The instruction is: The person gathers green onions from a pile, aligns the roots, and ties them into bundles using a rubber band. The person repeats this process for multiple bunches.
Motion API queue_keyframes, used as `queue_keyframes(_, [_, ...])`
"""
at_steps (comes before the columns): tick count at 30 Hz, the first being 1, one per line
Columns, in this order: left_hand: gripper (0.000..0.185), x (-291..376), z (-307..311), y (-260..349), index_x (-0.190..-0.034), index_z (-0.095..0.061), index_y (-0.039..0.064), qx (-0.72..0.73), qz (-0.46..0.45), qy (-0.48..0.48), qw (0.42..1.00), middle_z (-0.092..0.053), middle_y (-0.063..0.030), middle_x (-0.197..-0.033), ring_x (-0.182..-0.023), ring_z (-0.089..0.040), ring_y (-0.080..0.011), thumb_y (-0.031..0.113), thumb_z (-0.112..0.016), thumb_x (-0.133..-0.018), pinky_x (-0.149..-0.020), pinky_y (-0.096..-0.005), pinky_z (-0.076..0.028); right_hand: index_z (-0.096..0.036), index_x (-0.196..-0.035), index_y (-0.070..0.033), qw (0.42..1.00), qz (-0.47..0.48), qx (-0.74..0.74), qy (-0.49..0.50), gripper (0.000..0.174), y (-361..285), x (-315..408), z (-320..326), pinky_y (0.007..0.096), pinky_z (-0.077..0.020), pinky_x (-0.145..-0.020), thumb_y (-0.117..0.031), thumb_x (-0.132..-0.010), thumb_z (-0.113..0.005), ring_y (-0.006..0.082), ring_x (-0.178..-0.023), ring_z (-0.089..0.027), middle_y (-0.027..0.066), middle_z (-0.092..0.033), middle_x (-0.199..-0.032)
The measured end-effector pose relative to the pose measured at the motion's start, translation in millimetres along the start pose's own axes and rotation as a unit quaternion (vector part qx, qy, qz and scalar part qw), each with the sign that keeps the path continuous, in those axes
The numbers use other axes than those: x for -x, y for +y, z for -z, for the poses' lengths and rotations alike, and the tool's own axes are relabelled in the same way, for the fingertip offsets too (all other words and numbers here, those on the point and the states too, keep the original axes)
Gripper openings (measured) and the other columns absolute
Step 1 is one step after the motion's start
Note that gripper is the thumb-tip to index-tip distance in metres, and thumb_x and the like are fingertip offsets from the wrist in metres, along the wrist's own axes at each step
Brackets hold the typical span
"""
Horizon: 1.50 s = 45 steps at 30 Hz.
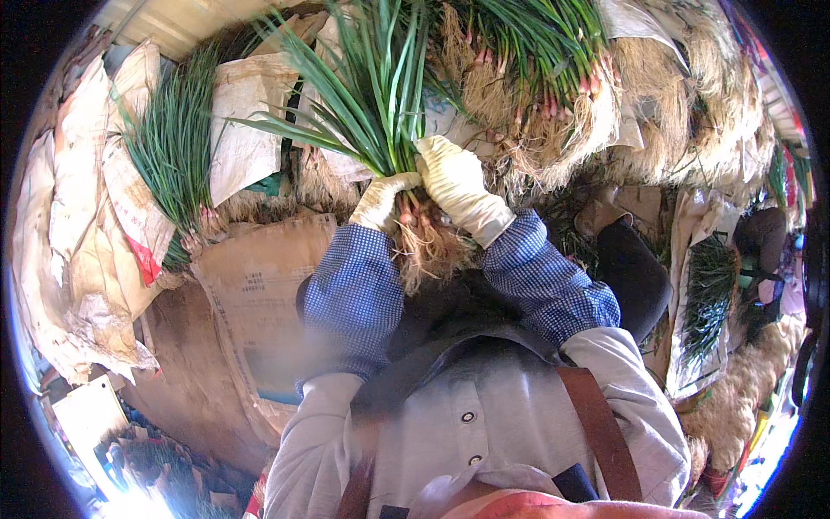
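Observation:
Both of my hands wear pale, cream-coloured gloves. In front of my chest they hold a bunch of green garlic plants [388, 123], or a similar allium. Its long leaves fan out away from me, while the small pinkish bulbs and tangled roots [425, 243] hang towards my lap. My left hand [384, 202] wraps the stems just above the bulbs. Pressed against the bunch's right side, my right hand [462, 186] has its fingers curled in at the stems; the fingertips are partly hidden.
A pile of similar plants [545, 84] lies beyond my hands, with masses of dry roots [687, 110] further right. Another bundle [178, 143] rests on woven sacks [97, 214] at left. A printed sack [253, 292] covers the ground beside my left arm. More plants [710, 298] lie at right.

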State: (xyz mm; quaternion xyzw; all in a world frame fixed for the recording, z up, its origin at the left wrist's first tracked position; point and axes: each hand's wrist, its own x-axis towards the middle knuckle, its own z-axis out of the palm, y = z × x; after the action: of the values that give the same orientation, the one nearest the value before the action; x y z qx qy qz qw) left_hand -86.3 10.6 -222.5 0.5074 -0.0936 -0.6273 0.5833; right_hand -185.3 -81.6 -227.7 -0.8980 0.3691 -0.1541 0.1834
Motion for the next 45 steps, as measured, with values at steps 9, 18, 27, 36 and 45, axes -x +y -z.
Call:
queue_keyframes(9, [0.028, -11.7, 58.9, -7.8, -0.100, -0.051, 0.005, 0.185, 0.058, -0.286, 0.938, -0.057, -0.0052, -0.084, -0.083, -0.057, -0.0195, 0.019, -0.062, -0.079, -0.076, -0.0419, -0.045, -0.063, -0.106, -0.008, 0.830, -0.069, -0.252, -0.493, 0.025, 75.9, 31.3, 33.6, 0.0302, -0.0483, -0.081, -0.023, -0.092, -0.049, 0.0181, -0.094, -0.061, 0.0044, -0.065, -0.099])
queue_keyframes(18, [0.047, -30.0, 64.6, -43.5, -0.113, -0.055, -0.006, 0.160, 0.026, -0.206, 0.965, -0.066, -0.0161, -0.096, -0.071, -0.067, -0.0266, 0.021, -0.069, -0.078, -0.060, -0.0410, -0.059, -0.065, -0.107, -0.004, 0.820, -0.210, -0.469, -0.252, 0.052, 0.9, -9.7, 29.6, 0.0335, -0.0480, -0.073, -0.051, -0.088, -0.053, 0.0225, -0.076, -0.064, 0.0126, -0.067, -0.083])
queue_keyframes(27, [0.049, -8.7, 54.8, -9.5, -0.112, -0.054, -0.004, 0.161, -0.022, -0.164, 0.973, -0.061, -0.0084, -0.081, -0.075, -0.061, -0.0208, 0.012, -0.075, -0.071, -0.071, -0.0364, -0.056, -0.062, -0.103, -0.007, 0.985, -0.148, 0.085, 0.023, 0.025, 58.3, -79.6, 3.5, 0.0400, -0.0518, -0.074, -0.010, -0.091, -0.040, 0.0318, -0.088, -0.065, 0.0154, -0.067, -0.093])
queue_keyframes(36, [0.033, -6.6, 25.7, -17.3, -0.107, -0.061, -0.002, 0.227, 0.012, -0.193, 0.955, -0.061, -0.0178, -0.113, -0.105, -0.060, -0.0308, 0.013, -0.068, -0.078, -0.074, -0.0428, -0.058, -0.063, -0.095, -0.006, 0.791, -0.223, -0.533, -0.201, 0.022, 32.2, -52.9, 46.9, 0.0224, -0.0460, -0.059, -0.026, -0.085, -0.065, 0.0099, -0.066, -0.056, 0.0020, -0.061, -0.072])
queue_keyframes(45, [0.022, 11.0, 25.9, -19.1, -0.099, -0.059, 0.003, 0.271, 0.005, -0.249, 0.930, -0.056, -0.0144, -0.109, -0.101, -0.057, -0.0315, 0.010, -0.066, -0.079, -0.072, -0.0544, -0.057, -0.061, -0.111, -0.001, 0.830, -0.261, -0.493, -0.010, 0.044, 38.5, -7.9, 37.0, 0.0282, -0.0513, -0.072, -0.040, -0.093, -0.050, 0.0181, -0.085, -0.063, 0.0075, -0.066, -0.094])
